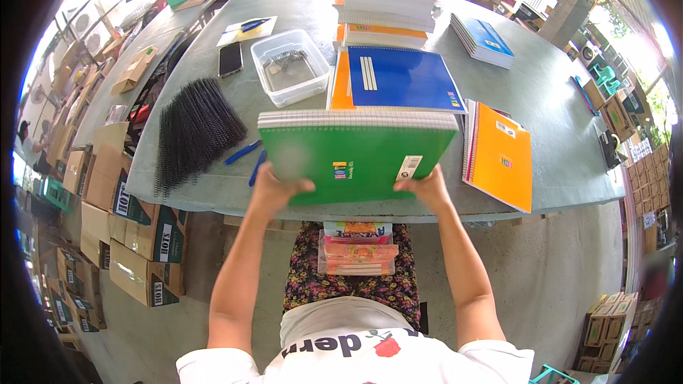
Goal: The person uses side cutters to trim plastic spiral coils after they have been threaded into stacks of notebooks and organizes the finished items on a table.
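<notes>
Notebooks fill most of this grey table (541,92). Both hands hold up one stack of green spiral notebooks (356,153) just above the near edge of the table. The left hand (274,188) pinches the stack's lower left corner, thumb on top. The right hand (425,188) pinches the lower right corner the same way. The stack is lifted and tilted, with its wire side pointing away from the person.

It looks like the stack is being carried or squared up in the air. I think the next move needs both hands to keep a tight squeeze, so that no book slips out of the middle.

Room is small. Right behind the green stack lies a blue notebook (398,78) on orange ones, and a tall pile of notebooks (388,0) stands past that. To the right, an orange notebook (501,156) sits close by, with its corner over the table edge. To the left lie blue pens (245,153) and a black heap of binding coils (192,131), with a clear plastic tub (292,67) farther back. The freest spot is the bare strip along the near edge, under the hands. On the person's lap rests a small pile of colourful books (357,249).
</notes>
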A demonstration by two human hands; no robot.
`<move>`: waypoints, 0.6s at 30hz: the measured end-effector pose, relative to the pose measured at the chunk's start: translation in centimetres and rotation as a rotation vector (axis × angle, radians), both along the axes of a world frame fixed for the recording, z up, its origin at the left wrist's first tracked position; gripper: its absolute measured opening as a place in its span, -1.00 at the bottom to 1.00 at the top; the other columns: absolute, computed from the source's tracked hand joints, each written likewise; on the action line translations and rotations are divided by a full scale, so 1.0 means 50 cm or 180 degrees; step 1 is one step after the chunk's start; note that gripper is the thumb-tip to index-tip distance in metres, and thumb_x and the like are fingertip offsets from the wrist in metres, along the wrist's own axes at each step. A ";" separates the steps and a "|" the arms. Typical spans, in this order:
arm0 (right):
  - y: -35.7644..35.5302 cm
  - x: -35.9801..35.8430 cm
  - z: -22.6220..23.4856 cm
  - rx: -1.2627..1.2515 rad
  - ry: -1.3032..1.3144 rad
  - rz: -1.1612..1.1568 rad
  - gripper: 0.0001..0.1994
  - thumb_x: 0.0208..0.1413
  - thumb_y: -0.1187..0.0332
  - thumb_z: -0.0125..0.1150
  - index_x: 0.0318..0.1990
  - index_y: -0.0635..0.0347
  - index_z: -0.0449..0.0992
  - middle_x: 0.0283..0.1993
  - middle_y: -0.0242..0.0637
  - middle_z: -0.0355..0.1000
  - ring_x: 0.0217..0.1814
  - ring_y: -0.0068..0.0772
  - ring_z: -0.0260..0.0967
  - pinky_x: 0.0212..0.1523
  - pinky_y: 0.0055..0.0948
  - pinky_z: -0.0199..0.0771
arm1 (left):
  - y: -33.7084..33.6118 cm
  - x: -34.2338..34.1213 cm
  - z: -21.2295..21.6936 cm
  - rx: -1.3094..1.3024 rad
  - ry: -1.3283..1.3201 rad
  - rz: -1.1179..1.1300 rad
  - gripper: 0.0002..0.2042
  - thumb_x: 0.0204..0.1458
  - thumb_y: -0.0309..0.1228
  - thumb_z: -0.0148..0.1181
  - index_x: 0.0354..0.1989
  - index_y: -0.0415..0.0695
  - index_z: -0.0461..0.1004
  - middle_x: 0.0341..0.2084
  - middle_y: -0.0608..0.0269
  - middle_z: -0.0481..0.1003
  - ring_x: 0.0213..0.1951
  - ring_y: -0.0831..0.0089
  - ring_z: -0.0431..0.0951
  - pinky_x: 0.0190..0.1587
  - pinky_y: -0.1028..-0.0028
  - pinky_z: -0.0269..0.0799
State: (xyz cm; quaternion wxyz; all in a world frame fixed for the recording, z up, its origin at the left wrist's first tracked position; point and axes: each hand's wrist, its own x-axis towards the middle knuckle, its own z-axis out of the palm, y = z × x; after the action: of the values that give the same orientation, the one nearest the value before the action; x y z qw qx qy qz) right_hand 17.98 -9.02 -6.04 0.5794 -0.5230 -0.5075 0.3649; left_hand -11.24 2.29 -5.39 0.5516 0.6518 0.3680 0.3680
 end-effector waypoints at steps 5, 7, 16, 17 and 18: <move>-0.038 -0.017 -0.036 -0.0560 -0.0343 -0.0143 -0.60 -0.28 0.39 0.51 -0.20 0.22 0.55 -0.22 -0.39 0.55 -0.20 -0.62 0.42 -0.17 -0.50 0.45 | -0.053 -0.009 -0.034 -0.0354 0.0196 0.0060 -0.65 -0.34 -0.57 0.45 -0.29 -0.23 0.53 -0.38 0.35 0.55 -0.32 0.58 0.49 -0.25 0.50 0.45; -0.071 -0.030 -0.034 -0.0651 -0.0054 -0.0093 -0.62 -0.28 0.40 0.51 -0.23 0.23 0.53 -0.26 -0.42 0.54 -0.18 -0.62 0.41 -0.16 -0.49 0.45 | -0.064 -0.022 -0.034 -0.0392 0.0344 0.0080 -0.65 -0.37 -0.62 0.45 -0.31 -0.21 0.52 -0.37 0.38 0.54 -0.30 0.57 0.49 -0.24 0.48 0.46; -0.241 -0.041 -0.239 -0.1331 -0.0157 0.0089 -0.47 -0.18 0.50 0.44 -0.01 0.27 0.35 -0.07 -0.28 0.41 -0.11 -0.45 0.34 -0.09 -0.47 0.38 | -0.153 -0.054 -0.128 -0.0606 -0.0299 -0.0547 -0.54 -0.39 -0.67 0.44 -0.20 -0.20 0.49 -0.28 0.31 0.53 -0.21 0.50 0.49 -0.14 0.45 0.45; -0.249 -0.044 -0.257 -0.1269 -0.0130 -0.0110 -0.47 -0.16 0.42 0.44 0.00 0.29 0.34 -0.05 -0.28 0.40 -0.06 -0.45 0.33 -0.05 -0.46 0.36 | -0.161 -0.058 -0.159 -0.0467 -0.0087 -0.0478 -0.60 -0.32 -0.59 0.43 -0.21 -0.22 0.49 -0.31 0.26 0.54 -0.25 0.47 0.51 -0.17 0.45 0.45; -0.252 -0.049 -0.270 -0.1200 -0.0080 -0.0306 -0.46 -0.14 0.34 0.45 0.01 0.31 0.34 -0.03 -0.27 0.39 -0.02 -0.46 0.31 -0.01 -0.44 0.33 | -0.168 -0.064 -0.183 -0.0325 0.0147 -0.0408 -0.64 -0.25 -0.51 0.42 -0.22 -0.24 0.50 -0.33 0.20 0.56 -0.29 0.44 0.52 -0.19 0.44 0.45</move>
State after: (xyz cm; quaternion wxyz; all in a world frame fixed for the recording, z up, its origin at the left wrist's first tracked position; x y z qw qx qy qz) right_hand 15.53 -21.60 -19.56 0.4816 -0.6504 -0.4118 0.4189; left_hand -14.43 -6.10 -14.54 0.5979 0.6533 0.3565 0.2976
